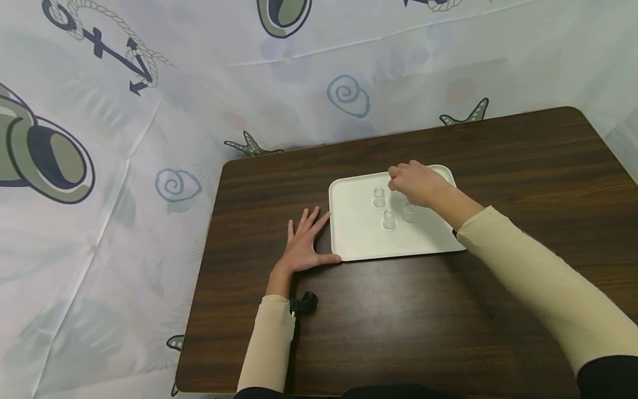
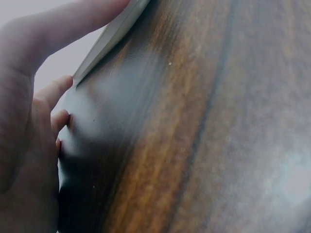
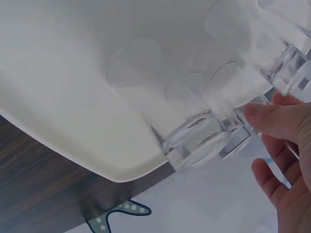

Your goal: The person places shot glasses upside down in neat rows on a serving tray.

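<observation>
Several small clear shot glasses stand upside down on a white tray (image 1: pixel 354 238), thick bases upward. In the head view, one glass (image 1: pixel 379 197) is left of my right hand (image 1: pixel 416 183), with another glass (image 1: pixel 389 220) nearer me and a third glass (image 1: pixel 408 213) beside it. The right wrist view has my thumb and fingers pinching the base of a shot glass (image 3: pixel 235 138), partly hidden behind a closer glass (image 3: pixel 189 141). My left hand (image 1: pixel 303 249) is spread at the tray's left side, thumb at the near left corner and index fingertip at the left edge.
The tray lies on a dark wood-grain table (image 1: pixel 379 332). Behind and to the left hangs a pale cloth (image 1: pixel 189 116) with printed sea motifs. A black band (image 1: pixel 305 303) is on the left wrist.
</observation>
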A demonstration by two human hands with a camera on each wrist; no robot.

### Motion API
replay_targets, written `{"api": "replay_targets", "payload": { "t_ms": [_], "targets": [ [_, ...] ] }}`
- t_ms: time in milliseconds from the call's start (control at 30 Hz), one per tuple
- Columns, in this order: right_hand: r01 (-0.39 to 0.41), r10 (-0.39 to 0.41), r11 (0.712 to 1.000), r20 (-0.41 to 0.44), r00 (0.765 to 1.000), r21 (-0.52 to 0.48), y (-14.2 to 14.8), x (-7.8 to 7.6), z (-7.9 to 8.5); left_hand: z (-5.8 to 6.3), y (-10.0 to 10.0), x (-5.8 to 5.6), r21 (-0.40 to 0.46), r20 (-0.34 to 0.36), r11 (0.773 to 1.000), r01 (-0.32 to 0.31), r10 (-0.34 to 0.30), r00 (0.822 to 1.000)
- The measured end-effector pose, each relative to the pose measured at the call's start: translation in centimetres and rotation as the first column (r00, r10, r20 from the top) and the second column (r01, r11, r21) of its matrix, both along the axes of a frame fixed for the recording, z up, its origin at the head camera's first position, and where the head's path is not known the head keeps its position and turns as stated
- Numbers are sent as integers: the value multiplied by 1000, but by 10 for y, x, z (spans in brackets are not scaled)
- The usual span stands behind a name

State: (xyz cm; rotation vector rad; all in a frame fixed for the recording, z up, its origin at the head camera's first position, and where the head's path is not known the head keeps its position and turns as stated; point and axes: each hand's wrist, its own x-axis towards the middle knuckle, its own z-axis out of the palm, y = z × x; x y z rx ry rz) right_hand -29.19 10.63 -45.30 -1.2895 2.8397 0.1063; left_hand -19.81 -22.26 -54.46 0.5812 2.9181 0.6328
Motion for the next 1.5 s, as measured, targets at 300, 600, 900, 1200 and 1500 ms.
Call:
{"api": "replay_targets", "payload": {
  "t_ms": [300,600,900,1200,1500],
  "targets": [
    [-20,20,999,-3,1000,-27,0,1,0,-3,-2,1,17,19,1000,2,-2,1000],
    [-48,45,996,-44,998,-79,5,6,3,-4,-3,1,10,12,1000,-7,7,1000],
    [-82,30,965,-205,978,-250,34,19,17,-3,0,1,13,13,1000,-4,4,1000],
    [-38,-90,905,-279,956,-423,92,42,25,-3,2,0,25,-4,1000,-7,7,1000],
    [164,-277,882,-205,939,-443,148,76,16,-2,-1,3,32,1,999,-13,13,1000]
  ]
}}
